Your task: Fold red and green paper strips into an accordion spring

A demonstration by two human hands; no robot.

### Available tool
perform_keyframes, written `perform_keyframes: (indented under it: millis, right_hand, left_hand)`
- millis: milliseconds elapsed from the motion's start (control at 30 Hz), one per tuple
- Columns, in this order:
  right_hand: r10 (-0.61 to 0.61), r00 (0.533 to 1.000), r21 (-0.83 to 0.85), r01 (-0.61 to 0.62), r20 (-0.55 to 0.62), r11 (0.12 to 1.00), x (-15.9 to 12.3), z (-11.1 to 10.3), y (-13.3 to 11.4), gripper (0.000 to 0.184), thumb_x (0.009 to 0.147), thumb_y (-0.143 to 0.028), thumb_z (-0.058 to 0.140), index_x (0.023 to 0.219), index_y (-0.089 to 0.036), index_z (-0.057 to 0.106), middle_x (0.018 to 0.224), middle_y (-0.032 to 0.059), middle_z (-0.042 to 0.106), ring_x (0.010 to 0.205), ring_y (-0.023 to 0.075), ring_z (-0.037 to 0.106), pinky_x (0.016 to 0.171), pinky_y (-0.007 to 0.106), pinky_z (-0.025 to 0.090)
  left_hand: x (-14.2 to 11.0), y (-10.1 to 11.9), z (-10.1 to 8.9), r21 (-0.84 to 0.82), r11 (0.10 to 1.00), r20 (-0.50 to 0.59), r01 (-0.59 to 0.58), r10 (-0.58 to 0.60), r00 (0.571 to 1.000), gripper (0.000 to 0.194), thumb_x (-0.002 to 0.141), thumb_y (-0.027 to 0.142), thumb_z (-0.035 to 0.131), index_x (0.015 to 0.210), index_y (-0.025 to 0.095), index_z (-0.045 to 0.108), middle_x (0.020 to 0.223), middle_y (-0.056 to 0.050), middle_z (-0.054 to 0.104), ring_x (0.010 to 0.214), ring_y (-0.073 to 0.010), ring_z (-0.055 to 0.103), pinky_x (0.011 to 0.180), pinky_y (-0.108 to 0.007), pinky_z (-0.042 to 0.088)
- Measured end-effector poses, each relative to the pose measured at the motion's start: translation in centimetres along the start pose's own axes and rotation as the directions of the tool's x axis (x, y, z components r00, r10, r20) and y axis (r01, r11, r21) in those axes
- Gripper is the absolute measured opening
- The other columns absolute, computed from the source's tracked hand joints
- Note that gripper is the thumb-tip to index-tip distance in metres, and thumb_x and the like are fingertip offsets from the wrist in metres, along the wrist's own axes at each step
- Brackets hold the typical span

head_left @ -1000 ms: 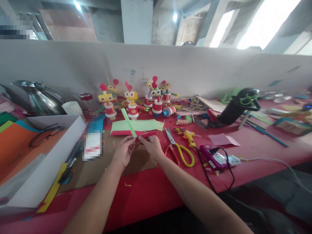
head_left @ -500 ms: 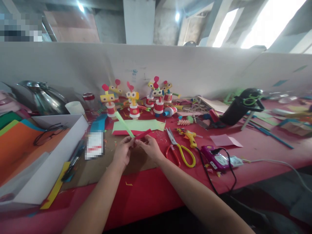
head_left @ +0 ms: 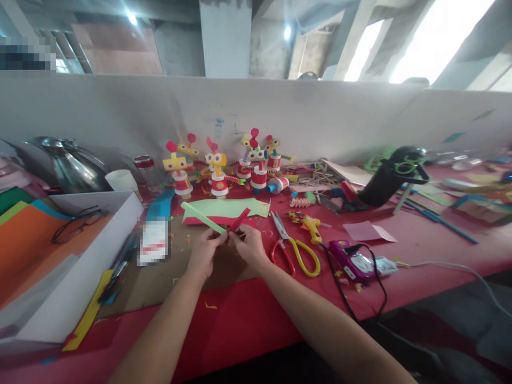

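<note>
Over a brown cardboard sheet [head_left: 160, 288], my left hand [head_left: 205, 250] pinches the end of a light green paper strip [head_left: 203, 216], which points up and to the left. Close beside it, my right hand [head_left: 248, 246] pinches a red paper strip [head_left: 240, 218] that slants up to the right. The two strips meet at my fingertips; their joined ends are mostly hidden by the fingers. Just beyond lies a light green paper sheet [head_left: 236, 207] with a red edge under it. Scissors [head_left: 294, 242] with red and yellow handles rest open right of my right hand.
Several cup figures [head_left: 219, 181] stand along the back. A yellow glue gun [head_left: 312, 226] and a purple power strip [head_left: 352, 261] with a cable lie at right, near a tilted black holder [head_left: 382, 178]. At left are a white box [head_left: 80, 272] of coloured paper and a steel jug [head_left: 68, 165].
The green strip has swung lower to the left, while the red strip has tilted up to the right. My hands stay together, with the fingers shifted at the joint.
</note>
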State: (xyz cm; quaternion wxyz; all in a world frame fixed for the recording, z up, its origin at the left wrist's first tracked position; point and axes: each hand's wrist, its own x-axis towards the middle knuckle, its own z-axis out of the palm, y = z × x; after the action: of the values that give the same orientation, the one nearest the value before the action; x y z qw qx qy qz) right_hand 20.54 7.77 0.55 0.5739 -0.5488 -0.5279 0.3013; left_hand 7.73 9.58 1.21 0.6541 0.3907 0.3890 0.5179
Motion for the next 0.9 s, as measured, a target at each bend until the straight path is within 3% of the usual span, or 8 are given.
perform_keyframes:
  millis: [100, 300, 567, 900]
  right_hand:
    - [0.031, 0.999, 0.048, -0.033, 0.026, 0.998, 0.1, 0.0, 0.0, 0.021, 0.07, -0.033, 0.066, 0.055, -0.023, 0.055, 0.05, -0.0026, 0.052, 0.048, 0.0143, 0.047, 0.049, 0.027, 0.032]
    - [0.09, 0.979, 0.319, -0.146, 0.182, 0.936, -0.1, 0.6, -0.4, 0.018, 0.072, -0.038, 0.067, 0.071, -0.02, 0.067, 0.069, 0.0004, 0.066, 0.065, 0.016, 0.057, 0.061, 0.027, 0.043]
    - [0.132, 0.988, 0.352, -0.153, 0.082, 0.923, -0.1, 0.5, -0.2, 0.018, 0.071, -0.035, 0.066, 0.076, -0.019, 0.072, 0.071, 0.0009, 0.068, 0.069, 0.0157, 0.059, 0.065, 0.027, 0.044]
    - [0.176, 0.978, 0.44, -0.209, 0.114, 0.874, 0.2, 0.9, 1.0, 0.02, 0.069, -0.035, 0.069, 0.077, -0.017, 0.071, 0.07, 0.0003, 0.068, 0.067, 0.0145, 0.059, 0.066, 0.026, 0.045]
  left_hand:
    - [-0.1, 0.3, 0.1, 0.013, 1.0, -0.005, -0.02, 0.02, 1.0, 0.026, 0.052, 0.025, 0.084, 0.071, 0.014, 0.07, 0.061, 0.0, 0.062, 0.058, -0.0109, 0.055, 0.062, -0.025, 0.043]
    - [0.2, 0.0, -0.1, -0.124, 0.992, -0.095, -0.029, 0.017, 0.995, 0.025, 0.049, 0.021, 0.085, 0.065, 0.014, 0.067, 0.062, 0.0, 0.064, 0.059, -0.0108, 0.058, 0.062, -0.024, 0.046]
    - [0.0, -0.1, 0.4, -0.169, 0.985, -0.112, 0.033, -0.052, 0.992, 0.027, 0.051, 0.019, 0.085, 0.073, 0.013, 0.07, 0.066, -0.002, 0.069, 0.061, -0.0118, 0.062, 0.062, -0.023, 0.048]
    - [0.0, -0.1, 0.5, -0.1, 0.995, -0.135, 0.014, -0.027, 0.99, 0.032, 0.05, 0.022, 0.085, 0.077, 0.011, 0.072, 0.071, -0.005, 0.072, 0.068, -0.015, 0.066, 0.07, -0.027, 0.05]
